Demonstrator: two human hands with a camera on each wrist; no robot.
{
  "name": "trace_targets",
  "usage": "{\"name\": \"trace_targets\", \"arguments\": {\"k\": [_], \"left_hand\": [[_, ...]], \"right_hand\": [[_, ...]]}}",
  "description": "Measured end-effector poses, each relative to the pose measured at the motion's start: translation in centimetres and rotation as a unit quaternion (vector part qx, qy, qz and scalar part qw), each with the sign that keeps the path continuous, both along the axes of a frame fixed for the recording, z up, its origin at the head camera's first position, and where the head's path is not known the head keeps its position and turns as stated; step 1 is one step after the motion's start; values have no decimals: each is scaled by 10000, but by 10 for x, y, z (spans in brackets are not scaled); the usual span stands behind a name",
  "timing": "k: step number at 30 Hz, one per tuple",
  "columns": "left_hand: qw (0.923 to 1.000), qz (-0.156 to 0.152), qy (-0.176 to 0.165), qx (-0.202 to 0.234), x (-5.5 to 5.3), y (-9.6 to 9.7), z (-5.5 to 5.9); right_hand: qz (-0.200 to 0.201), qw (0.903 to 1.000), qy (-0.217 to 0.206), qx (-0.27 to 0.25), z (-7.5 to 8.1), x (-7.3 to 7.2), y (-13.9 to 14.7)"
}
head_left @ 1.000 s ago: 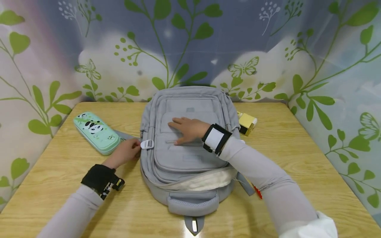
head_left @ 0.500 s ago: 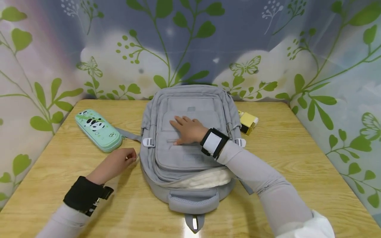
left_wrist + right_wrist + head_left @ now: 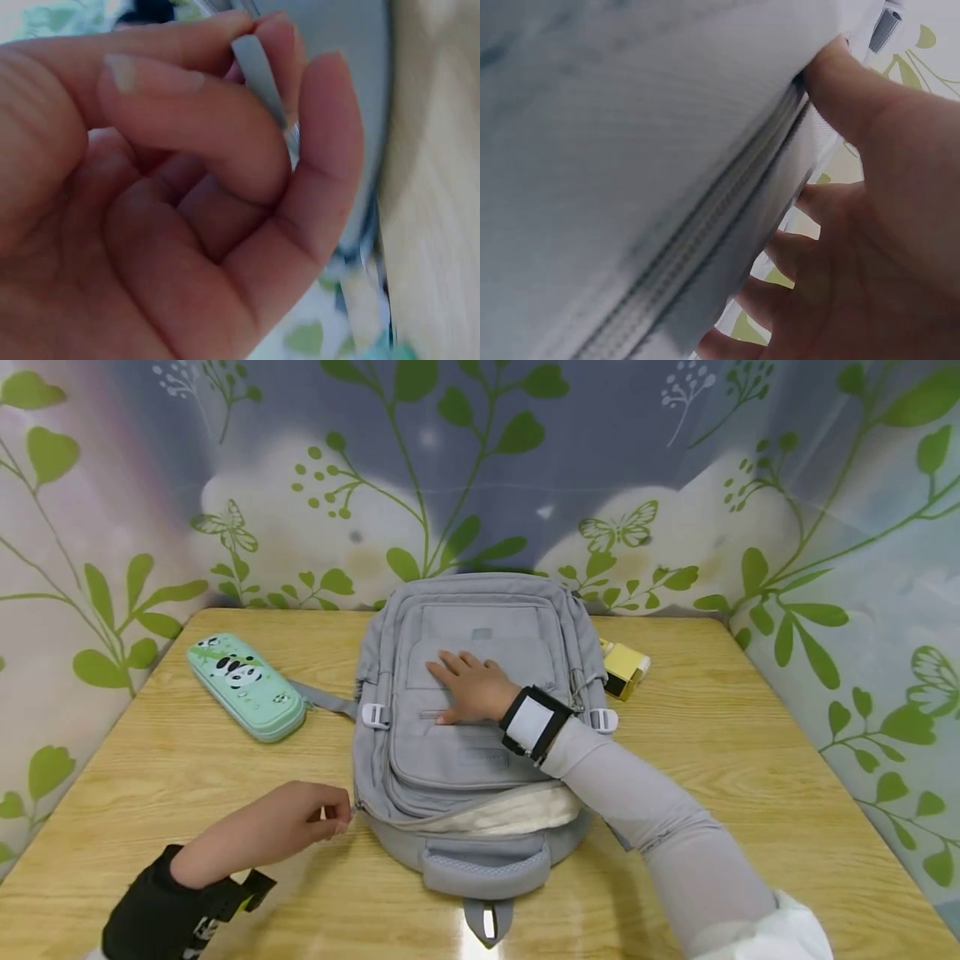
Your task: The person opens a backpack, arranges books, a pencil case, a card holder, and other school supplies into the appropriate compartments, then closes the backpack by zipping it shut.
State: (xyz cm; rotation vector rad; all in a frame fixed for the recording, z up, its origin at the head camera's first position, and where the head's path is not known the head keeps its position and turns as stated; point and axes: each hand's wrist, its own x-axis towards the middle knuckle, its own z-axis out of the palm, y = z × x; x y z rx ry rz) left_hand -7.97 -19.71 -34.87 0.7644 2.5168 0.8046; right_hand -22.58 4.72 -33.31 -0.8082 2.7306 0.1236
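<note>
Your left hand pinches a zipper pull at the backpack's left edge, fingertips closed narrowly on it.
From that pinch the backpack lies directly right, its long axis running away from you; the open mouth, showing white lining, curves off rightward, the carry handle below it. Your right hand rests, fingers spread, on the front panel, up and right of the pinch; the left is nearer the zip. The pull is tiny from the head, blurred at the wrist; your right sleeve may cover the mouth's far end.
</note>
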Motion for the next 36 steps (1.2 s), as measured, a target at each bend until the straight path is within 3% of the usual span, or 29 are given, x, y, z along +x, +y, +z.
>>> {"name": "trace_targets", "arguments": {"k": [4, 10, 14, 17, 20, 22, 25, 27, 29, 32, 36], "left_hand": [[9982, -207, -309, 465, 18, 19, 3], [9964, -384, -143, 744, 34, 60, 8], [9977, -319, 147, 572, 35, 72, 12], [9986, -161, 486, 104, 35, 67, 15], [9982, -56, 525, -279, 36, 56, 18], [9992, 7, 284, -282, 35, 48, 20], [9999, 119, -50, 103, 33, 42, 22], [9990, 153, -111, 402, 32, 42, 22], [9980, 111, 9, 615, 31, 44, 23], [9967, -118, 383, 711, 32, 46, 22], [9885, -507, 1235, 713, 30, 44, 13]], "right_hand": [[-59, 9999, 79, -37, -2, 1, -2], [-133, 9998, 112, -80, -1, 0, 2], [-25, 9998, -130, -179, 1, -2, 6], [329, 9971, -423, -532, 10, 4, 9], [1022, 9847, -799, -1162, 26, 26, 13], [1651, 9664, -1201, -1563, 34, 48, 13], [2386, 9342, -1920, -1831, 39, 84, 10], [2661, 9212, -2218, -1773, 35, 103, 7], [2747, 9201, -2240, -1668, 29, 117, 5], [2716, 9284, -1980, -1585, 20, 128, 2], [2427, 9288, -2067, -1889, 13, 131, 6]]}}
